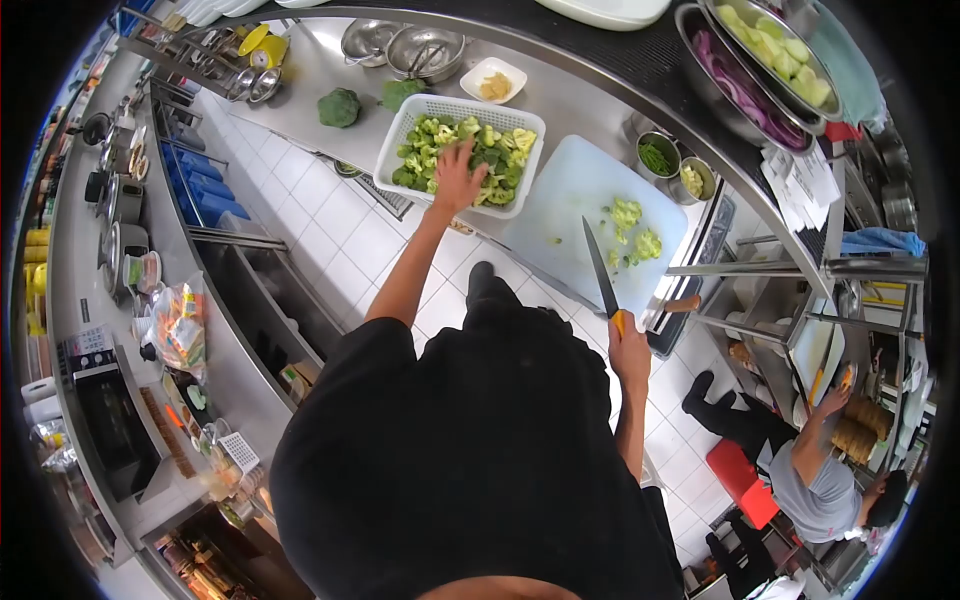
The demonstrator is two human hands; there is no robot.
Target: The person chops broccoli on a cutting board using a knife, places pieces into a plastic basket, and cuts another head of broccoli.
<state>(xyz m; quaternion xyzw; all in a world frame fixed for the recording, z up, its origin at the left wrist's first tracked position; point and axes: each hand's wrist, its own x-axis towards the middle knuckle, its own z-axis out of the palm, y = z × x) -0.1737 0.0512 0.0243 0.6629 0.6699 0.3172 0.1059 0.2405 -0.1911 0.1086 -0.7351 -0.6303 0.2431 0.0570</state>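
Several florets (pixel 626 213) are lying on the board (pixel 560 190) at two o'clock, probably so the flat surface is backing the blade. The basket (pixel 475 107) is sitting at twelve, just beside it, likely for easy reach, its walls containing the broccoli (pixel 508 150). There the left grip (pixel 460 182) is resting with fingers spread, apparently touching pieces. Near four, the right grip (pixel 629 350) is wrapping round the handle of the knife (pixel 601 265), whose tip is pointing toward eleven.

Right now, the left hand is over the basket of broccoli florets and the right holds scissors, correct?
Not quite: the head view shows the right hand holding a kitchen knife, not scissors. The left hand is over the basket of broccoli florets.
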